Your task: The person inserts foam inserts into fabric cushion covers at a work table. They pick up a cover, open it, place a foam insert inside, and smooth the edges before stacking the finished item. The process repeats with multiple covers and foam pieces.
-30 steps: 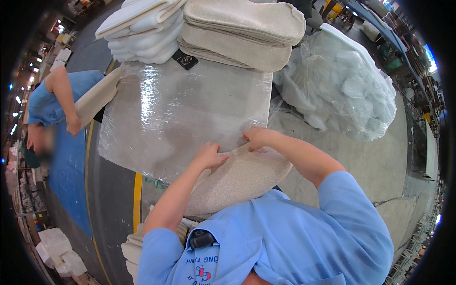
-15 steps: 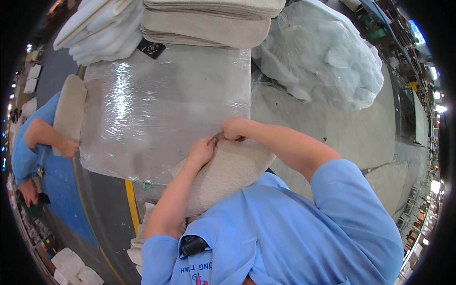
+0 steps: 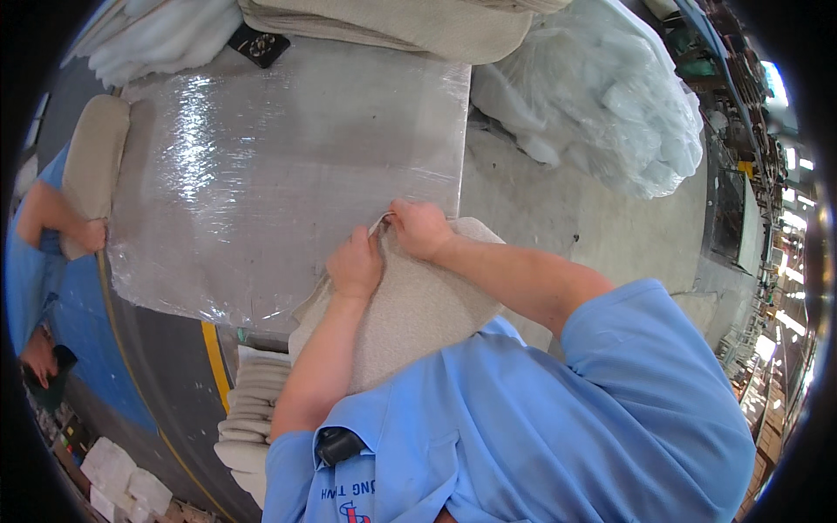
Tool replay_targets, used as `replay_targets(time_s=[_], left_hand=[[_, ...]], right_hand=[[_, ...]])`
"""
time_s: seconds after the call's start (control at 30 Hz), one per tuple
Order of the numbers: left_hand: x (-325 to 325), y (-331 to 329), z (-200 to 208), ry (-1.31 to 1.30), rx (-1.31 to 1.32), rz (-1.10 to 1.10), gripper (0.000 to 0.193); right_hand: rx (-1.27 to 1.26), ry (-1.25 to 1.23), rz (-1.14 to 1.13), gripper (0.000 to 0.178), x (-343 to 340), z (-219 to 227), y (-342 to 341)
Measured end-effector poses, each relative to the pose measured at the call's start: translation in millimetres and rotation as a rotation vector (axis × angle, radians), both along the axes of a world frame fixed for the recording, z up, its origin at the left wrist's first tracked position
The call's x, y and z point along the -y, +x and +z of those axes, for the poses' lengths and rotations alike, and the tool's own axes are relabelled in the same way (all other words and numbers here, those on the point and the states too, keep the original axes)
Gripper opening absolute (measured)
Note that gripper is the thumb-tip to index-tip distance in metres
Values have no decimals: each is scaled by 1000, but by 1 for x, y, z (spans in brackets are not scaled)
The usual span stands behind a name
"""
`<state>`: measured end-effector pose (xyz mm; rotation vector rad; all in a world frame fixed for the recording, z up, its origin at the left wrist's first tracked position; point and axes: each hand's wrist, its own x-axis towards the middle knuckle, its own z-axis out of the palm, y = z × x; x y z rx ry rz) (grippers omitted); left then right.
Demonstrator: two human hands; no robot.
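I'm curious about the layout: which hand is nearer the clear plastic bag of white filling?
Right: the right hand holds beige fabric below and left of the clear plastic bag; the left hand holds it farther left and lower.

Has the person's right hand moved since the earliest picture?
Yes, slightly leftward: the right hand now shows farther left of the right edge of the plastic-wrapped tabletop.
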<state>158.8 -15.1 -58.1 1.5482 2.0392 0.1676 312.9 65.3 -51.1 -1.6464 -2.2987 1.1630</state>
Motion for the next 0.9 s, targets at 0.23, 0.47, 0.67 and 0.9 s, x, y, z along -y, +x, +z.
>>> replay_targets(time_s=[0.23,0.47,0.67,0.9], left_hand=[[16,-66,31,-209,133,-109,44],[53,-69,22,-147,-61,68,45],[60,-63,3,-56,-51,179,44],[47,-80,28,-73,-10,90,38]], right_hand=[[198,-210,158,27,-19,12,-12],[284,-233,25,31,3,22,-29],[185,-71,-9,29,10,11,-25],[152,-232,112,34,-13,22,-23]])
